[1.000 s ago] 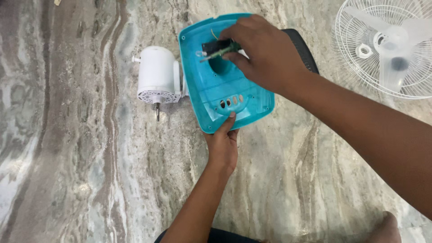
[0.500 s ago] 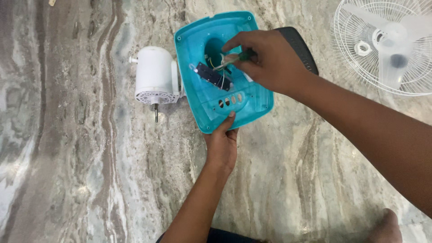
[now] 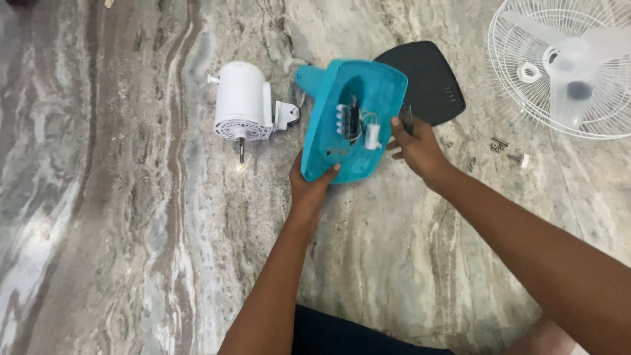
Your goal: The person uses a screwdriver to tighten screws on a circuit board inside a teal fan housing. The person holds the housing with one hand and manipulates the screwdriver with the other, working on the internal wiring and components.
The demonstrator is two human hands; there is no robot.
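Both hands now grip the teal fan base (image 3: 351,125), tipped up off the marble floor (image 3: 131,217): left hand (image 3: 309,187) under its near edge, right hand (image 3: 417,148) at its side. A second ago that right hand was inside poking the wiring, so it's moved on to turning it.

Floor (image 3: 118,217) is polished stone, marble-looking, with grey, brown and cream veins running mostly top to bottom in the view. It's pretty glossy: there's a soft whitish sheen of light along the left edge, and the right half looks paler and more washed out. The darkest streaks sit in the upper left, where brownish bands curve down the slab. No walls, windows or furniture show at all, just this one stone surface filling the whole shot. Light is even and diffuse, with only faint soft shadows. A couple of tiny specks of debris lie at the very top edge.
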